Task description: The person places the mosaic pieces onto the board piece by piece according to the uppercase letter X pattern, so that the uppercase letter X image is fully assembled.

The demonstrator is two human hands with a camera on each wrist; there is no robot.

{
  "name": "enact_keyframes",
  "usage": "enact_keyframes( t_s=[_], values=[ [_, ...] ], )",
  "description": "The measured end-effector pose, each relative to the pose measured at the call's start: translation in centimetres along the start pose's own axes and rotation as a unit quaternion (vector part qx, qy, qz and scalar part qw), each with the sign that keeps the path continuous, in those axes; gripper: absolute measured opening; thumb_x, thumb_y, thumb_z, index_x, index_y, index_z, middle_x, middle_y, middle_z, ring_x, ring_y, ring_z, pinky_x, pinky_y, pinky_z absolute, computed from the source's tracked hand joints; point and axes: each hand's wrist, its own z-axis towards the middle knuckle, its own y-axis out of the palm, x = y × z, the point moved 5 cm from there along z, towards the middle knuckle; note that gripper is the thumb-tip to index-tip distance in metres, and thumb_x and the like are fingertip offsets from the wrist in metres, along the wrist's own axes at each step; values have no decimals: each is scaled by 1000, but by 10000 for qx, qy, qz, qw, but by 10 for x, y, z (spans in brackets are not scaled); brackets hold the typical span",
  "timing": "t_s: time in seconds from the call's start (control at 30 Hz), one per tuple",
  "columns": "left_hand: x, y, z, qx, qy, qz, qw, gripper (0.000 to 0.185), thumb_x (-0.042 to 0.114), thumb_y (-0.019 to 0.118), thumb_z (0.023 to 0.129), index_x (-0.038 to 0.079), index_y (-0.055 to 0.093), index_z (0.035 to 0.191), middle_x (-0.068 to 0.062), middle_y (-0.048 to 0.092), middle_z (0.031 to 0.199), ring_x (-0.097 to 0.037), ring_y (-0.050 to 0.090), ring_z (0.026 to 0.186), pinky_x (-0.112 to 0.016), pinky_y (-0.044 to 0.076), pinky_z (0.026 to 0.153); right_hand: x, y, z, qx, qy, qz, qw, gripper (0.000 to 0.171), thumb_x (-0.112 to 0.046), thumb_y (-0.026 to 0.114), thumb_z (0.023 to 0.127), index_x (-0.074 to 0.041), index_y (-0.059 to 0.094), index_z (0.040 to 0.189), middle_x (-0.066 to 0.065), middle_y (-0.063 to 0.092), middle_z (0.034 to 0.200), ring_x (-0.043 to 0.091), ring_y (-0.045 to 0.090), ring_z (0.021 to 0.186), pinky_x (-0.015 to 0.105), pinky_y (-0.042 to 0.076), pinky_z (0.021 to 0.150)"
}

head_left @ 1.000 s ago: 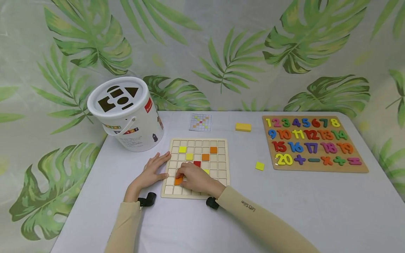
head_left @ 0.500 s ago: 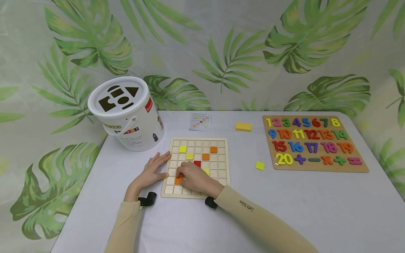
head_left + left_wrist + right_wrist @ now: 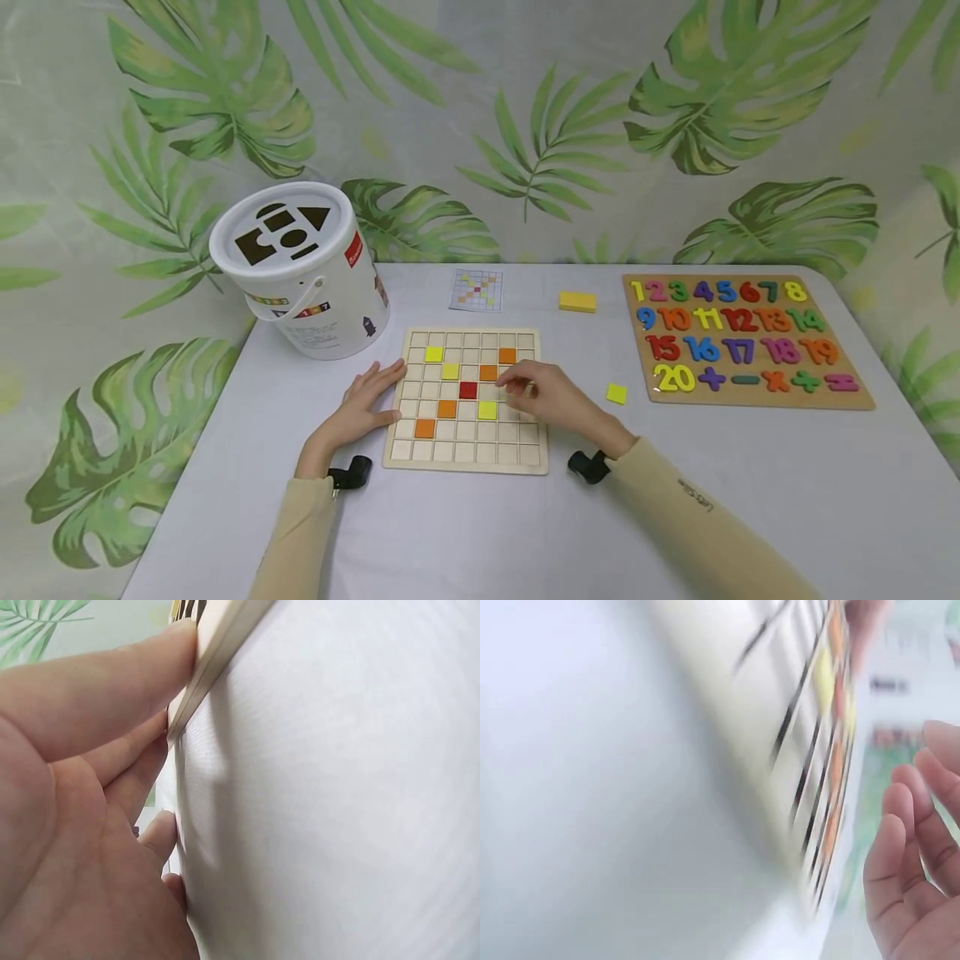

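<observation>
The left hand [image 3: 358, 408] lies flat, fingers [image 3: 112, 682] straight, against the grid board [image 3: 465, 454] at its 9 o'clock edge. The right hand [image 3: 551, 398], fingers loose, empty, hovers over its 3 o'clock edge.

The right wrist view is motion-blurred — the grid board [image 3: 810, 750] shows only as smeared lines and colour patches. The right hand [image 3: 551, 396] covers several board cells. Print on the pattern card [image 3: 476, 290] is too small to read.
</observation>
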Motion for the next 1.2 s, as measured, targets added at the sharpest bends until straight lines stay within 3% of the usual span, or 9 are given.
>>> enact_keyframes(
  t_s=[0.27,0.47,0.63,0.83,1.03,1.2],
  values=[
    [1,0,-1,0,10,10,10000,70,5,65,84,2,34,147,-11,23,156,-38,2,143,-54,-7,112,60,-62,-58,919,907,-642,9895,26,1,70,82,-2,66,108,9,65,100,21,57,87,33,52,73],
    [1,-1,-2,25,10,15,10000,70,4,65,84,2,34,147,-11,23,156,-39,2,143,-54,-7,112,79,-77,-81,955,1226,-965,9831,27,3,72,80,0,67,107,11,62,102,28,57,92,42,51,78],
    [1,0,-1,22,29,-15,10000,70,4,65,84,2,35,147,-11,23,156,-39,1,143,-55,-7,112,85,-74,-86,888,1318,-1215,9798,25,6,71,78,-1,68,102,10,59,99,27,56,90,43,51,78],
    [2,0,0,-1,1,-37,10000,70,4,65,84,2,34,147,-10,23,156,-38,1,143,-54,-7,112,82,-67,-79,943,1120,-1202,9819,26,9,72,76,-1,67,99,8,60,95,24,55,86,39,52,75],
    [2,0,-1,1,-3,-54,10000,71,4,65,84,2,34,147,-11,23,156,-39,1,143,-55,-8,112,61,-47,-61,796,965,-1002,9871,27,4,75,75,-4,67,100,3,60,94,21,56,87,36,52,76],
    [2,0,0,-25,2,-37,10000,71,5,65,84,2,34,147,-11,23,156,-39,1,143,-55,-8,112,33,-19,-45,377,643,-654,9951,28,3,74,76,-5,67,101,-1,59,96,18,54,87,31,51,74]
  ],
)
